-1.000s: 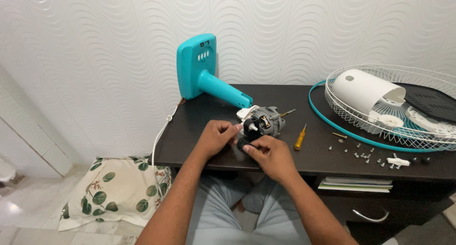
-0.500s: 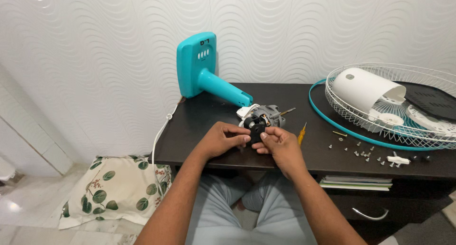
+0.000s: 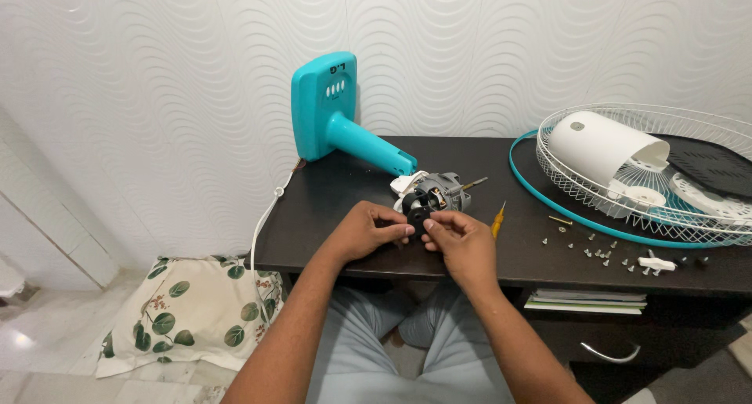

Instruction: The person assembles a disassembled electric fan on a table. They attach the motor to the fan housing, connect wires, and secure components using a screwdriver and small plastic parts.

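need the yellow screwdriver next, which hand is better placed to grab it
Right, probably. The yellow screwdriver lies on the dark table just beyond the right hand; the left hand sits on the far side of the fan motor.

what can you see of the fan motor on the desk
The small grey metal fan motor lies on its side on the dark desk, just in front of the teal plastic fan stand. Its ribbed casing looks like cast metal, a thin shaft sticks out at the back right, and a white plastic part sits against its left side. A round black plastic piece is at its near end, pinched between the fingers of the left hand and right hand.
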